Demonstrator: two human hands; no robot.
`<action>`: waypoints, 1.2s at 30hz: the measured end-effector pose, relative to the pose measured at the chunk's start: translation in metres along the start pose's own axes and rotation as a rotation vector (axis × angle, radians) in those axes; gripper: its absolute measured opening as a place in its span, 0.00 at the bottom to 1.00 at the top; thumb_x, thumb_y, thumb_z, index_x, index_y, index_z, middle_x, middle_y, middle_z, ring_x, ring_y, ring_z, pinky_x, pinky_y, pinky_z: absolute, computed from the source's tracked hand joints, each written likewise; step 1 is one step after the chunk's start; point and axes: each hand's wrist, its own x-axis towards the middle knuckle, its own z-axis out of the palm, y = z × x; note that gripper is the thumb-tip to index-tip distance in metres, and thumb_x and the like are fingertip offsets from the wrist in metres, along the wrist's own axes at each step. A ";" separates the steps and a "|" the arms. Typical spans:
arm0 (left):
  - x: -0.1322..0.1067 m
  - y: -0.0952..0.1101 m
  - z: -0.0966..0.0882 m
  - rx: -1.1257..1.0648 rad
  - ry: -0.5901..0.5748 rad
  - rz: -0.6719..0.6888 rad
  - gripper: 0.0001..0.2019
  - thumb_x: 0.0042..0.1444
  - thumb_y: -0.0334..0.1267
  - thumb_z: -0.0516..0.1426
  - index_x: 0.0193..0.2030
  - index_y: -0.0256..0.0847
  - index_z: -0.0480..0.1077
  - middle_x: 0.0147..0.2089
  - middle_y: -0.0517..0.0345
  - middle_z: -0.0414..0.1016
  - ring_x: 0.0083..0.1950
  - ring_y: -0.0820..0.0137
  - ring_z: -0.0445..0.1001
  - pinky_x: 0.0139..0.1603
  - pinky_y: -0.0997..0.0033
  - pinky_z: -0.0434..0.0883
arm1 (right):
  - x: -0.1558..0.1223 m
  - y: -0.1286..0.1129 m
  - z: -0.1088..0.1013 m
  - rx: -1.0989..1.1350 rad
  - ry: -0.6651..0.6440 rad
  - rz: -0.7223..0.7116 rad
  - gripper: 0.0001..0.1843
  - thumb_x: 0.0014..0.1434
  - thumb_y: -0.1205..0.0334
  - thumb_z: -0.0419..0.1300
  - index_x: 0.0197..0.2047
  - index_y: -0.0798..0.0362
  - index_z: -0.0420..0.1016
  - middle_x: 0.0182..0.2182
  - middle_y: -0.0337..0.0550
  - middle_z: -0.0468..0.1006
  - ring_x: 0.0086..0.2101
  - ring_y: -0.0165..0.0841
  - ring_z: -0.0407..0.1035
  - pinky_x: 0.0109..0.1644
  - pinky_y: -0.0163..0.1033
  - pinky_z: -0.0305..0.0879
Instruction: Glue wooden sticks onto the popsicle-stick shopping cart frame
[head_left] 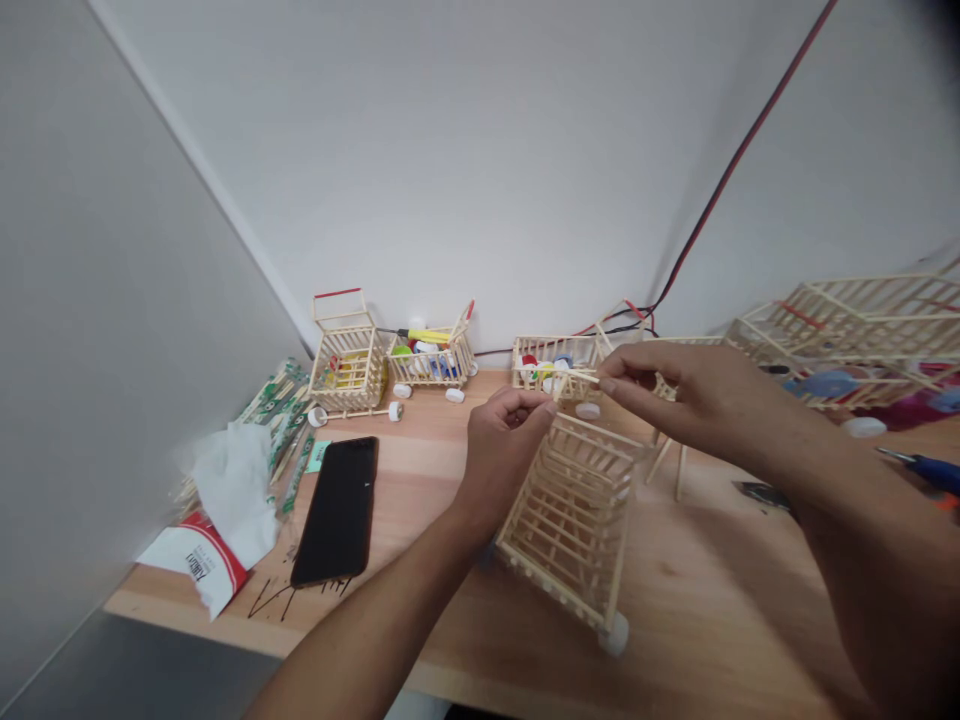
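Wooden desk [420,470], slatted stick cart [562,520]

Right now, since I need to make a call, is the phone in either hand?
No, the phone lies flat on the table, apart from the left hand and the right hand.

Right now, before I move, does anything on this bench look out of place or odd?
The wooden-stick cage frame in front of you sits tipped up on one edge, unlike the upright cage at the back. Black streaks also mark the wooden tabletop below the black phone.
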 end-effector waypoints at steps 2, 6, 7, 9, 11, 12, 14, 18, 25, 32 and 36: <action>0.000 0.000 0.000 0.001 0.000 -0.003 0.06 0.50 0.38 0.64 0.31 0.37 0.78 0.29 0.60 0.73 0.30 0.75 0.68 0.35 0.73 0.66 | 0.000 0.001 0.001 0.000 0.009 -0.005 0.12 0.62 0.55 0.54 0.33 0.49 0.76 0.28 0.40 0.77 0.30 0.33 0.68 0.35 0.40 0.60; 0.000 0.000 0.000 0.010 0.003 -0.001 0.06 0.50 0.38 0.64 0.31 0.37 0.78 0.29 0.60 0.72 0.31 0.74 0.69 0.35 0.73 0.66 | 0.000 0.002 0.001 0.007 0.007 -0.003 0.11 0.62 0.56 0.55 0.34 0.49 0.76 0.28 0.40 0.77 0.30 0.33 0.68 0.35 0.40 0.60; 0.000 0.000 0.000 0.012 0.002 0.003 0.06 0.50 0.38 0.64 0.31 0.37 0.78 0.29 0.60 0.72 0.31 0.74 0.69 0.35 0.73 0.66 | 0.000 0.001 0.001 0.008 0.007 0.000 0.11 0.62 0.56 0.54 0.34 0.49 0.76 0.28 0.40 0.77 0.30 0.33 0.68 0.35 0.40 0.60; 0.000 -0.001 -0.001 0.015 0.002 0.008 0.06 0.50 0.38 0.64 0.31 0.37 0.78 0.29 0.60 0.73 0.31 0.74 0.69 0.36 0.73 0.67 | 0.000 0.000 0.001 0.005 0.005 0.006 0.11 0.62 0.56 0.54 0.34 0.49 0.76 0.28 0.40 0.77 0.30 0.33 0.68 0.35 0.40 0.60; 0.000 -0.001 -0.001 0.013 0.001 0.010 0.05 0.50 0.37 0.64 0.31 0.37 0.78 0.29 0.60 0.73 0.31 0.74 0.69 0.36 0.73 0.67 | 0.000 -0.001 0.000 0.001 0.003 0.010 0.12 0.62 0.55 0.54 0.34 0.49 0.76 0.28 0.40 0.77 0.30 0.34 0.68 0.35 0.40 0.60; 0.000 -0.001 -0.001 0.010 -0.001 0.008 0.05 0.50 0.37 0.64 0.31 0.37 0.78 0.29 0.60 0.73 0.31 0.74 0.69 0.36 0.73 0.67 | 0.000 -0.002 0.000 -0.001 0.001 0.015 0.12 0.62 0.55 0.54 0.34 0.49 0.76 0.28 0.40 0.77 0.30 0.34 0.68 0.35 0.41 0.60; 0.001 -0.001 0.000 0.008 0.004 0.003 0.05 0.51 0.37 0.64 0.31 0.37 0.78 0.29 0.60 0.73 0.31 0.74 0.69 0.36 0.73 0.67 | 0.000 -0.003 -0.001 -0.001 0.001 0.024 0.12 0.61 0.55 0.55 0.33 0.49 0.77 0.28 0.40 0.77 0.30 0.34 0.68 0.35 0.41 0.60; 0.000 0.000 0.001 0.012 0.015 0.000 0.05 0.50 0.37 0.64 0.31 0.37 0.78 0.28 0.60 0.73 0.31 0.73 0.70 0.36 0.73 0.67 | 0.000 -0.003 -0.001 0.005 0.021 0.014 0.12 0.61 0.55 0.55 0.32 0.49 0.77 0.28 0.41 0.78 0.30 0.34 0.68 0.35 0.41 0.61; 0.000 0.003 -0.002 0.071 0.001 0.050 0.12 0.60 0.39 0.56 0.43 0.39 0.80 0.28 0.57 0.75 0.36 0.69 0.74 0.40 0.71 0.68 | 0.000 -0.003 0.000 0.009 0.035 0.020 0.12 0.60 0.55 0.55 0.33 0.49 0.77 0.29 0.41 0.78 0.30 0.34 0.69 0.35 0.40 0.60; 0.013 0.006 -0.001 0.131 -0.040 0.167 0.09 0.58 0.37 0.59 0.41 0.39 0.80 0.44 0.51 0.80 0.45 0.67 0.75 0.46 0.70 0.69 | 0.002 -0.003 0.000 0.022 0.012 0.023 0.12 0.60 0.55 0.54 0.33 0.49 0.77 0.29 0.41 0.78 0.30 0.34 0.68 0.36 0.41 0.59; 0.017 0.007 0.005 0.139 -0.072 0.201 0.06 0.55 0.37 0.61 0.35 0.38 0.80 0.40 0.52 0.80 0.43 0.67 0.75 0.46 0.68 0.69 | 0.001 -0.002 0.000 0.015 0.029 0.018 0.12 0.60 0.55 0.55 0.32 0.49 0.77 0.28 0.41 0.78 0.30 0.35 0.68 0.35 0.41 0.59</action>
